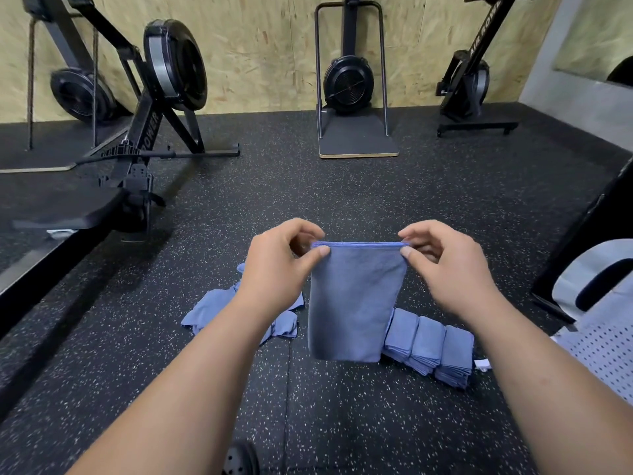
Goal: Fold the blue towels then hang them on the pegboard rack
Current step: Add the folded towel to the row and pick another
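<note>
A folded blue towel [354,299] hangs in the air in front of me. My left hand [279,265] pinches its top left corner and my right hand [445,265] pinches its top right corner, so the upper edge is stretched level between them. On the floor behind my left arm lies a loose heap of unfolded blue towels [212,311]. To the right, a row of folded blue towels [431,344] lies in overlapping stacks on the floor. No pegboard rack is in view.
The floor is black speckled rubber matting [342,406]. A rowing machine [137,138] stretches along the left. Two more fan machines [349,84] stand against the plywood back wall. A perforated white panel [603,354] and a dark frame sit at the right edge.
</note>
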Motion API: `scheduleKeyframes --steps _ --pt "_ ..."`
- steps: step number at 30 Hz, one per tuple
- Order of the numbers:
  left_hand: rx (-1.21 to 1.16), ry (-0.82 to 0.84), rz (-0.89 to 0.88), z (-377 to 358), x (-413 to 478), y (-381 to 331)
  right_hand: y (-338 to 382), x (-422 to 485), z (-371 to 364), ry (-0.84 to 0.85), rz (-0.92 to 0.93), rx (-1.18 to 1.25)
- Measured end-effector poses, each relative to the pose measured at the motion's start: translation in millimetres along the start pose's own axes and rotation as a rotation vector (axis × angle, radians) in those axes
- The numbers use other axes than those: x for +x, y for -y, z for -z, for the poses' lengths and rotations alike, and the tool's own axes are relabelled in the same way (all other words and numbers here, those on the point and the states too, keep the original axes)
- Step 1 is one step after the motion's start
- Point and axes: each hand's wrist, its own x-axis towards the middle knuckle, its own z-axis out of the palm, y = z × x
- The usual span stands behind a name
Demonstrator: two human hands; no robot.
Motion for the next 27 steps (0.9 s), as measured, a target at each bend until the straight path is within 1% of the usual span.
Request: scheduleKeyframes --steps 2,3,6,8,10,12,14,16,18,20,21,25,27 --pt "0.034 -0.027 -0.019 0 1 -1 3 0 0 0.009 -0.010 0.097" --pt "0.095 -0.042 -0.039 -1 1 0 5 0 -1 0.012 -0.008 0.125" --pt "0.411 -0.068 -0.080 -5 0 2 10 -3 -5 0.033 0.007 0.184" --pt "0.520 -0.068 -0.117 -10 -1 4 14 -6 -10 0.041 0.028 0.208" --pt "0.478 0.012 -0.235 -15 -2 2 19 -10 -17 0.073 0.073 0.188" --pt "0.366 0.153 -0.354 -20 -3 -5 23 -14 -24 0.113 0.171 0.112" --pt "0.256 0.233 -0.335 -24 -5 -12 26 -16 -28 0.112 0.233 0.041" --pt "0.183 0.241 -0.257 -26 -6 -14 25 -15 -25 0.119 0.193 0.088" --pt "0.141 0.227 -0.212 -26 -7 -13 18 -13 -21 0.226 0.086 0.148" --pt "0.088 0.206 -0.202 -26 -6 -12 9 -12 -17 0.354 0.023 0.078" --pt "0.075 0.208 -0.202 -26 -6 -12 5 -12 -17 0.377 0.013 0.042" --pt "0.081 0.293 -0.219 -26 -9 -13 -2 -13 -19 0.324 0.027 0.033" --pt "0.097 0.257 -0.260 -25 -9 -14 -1 -13 -20 0.347 0.030 0.043"
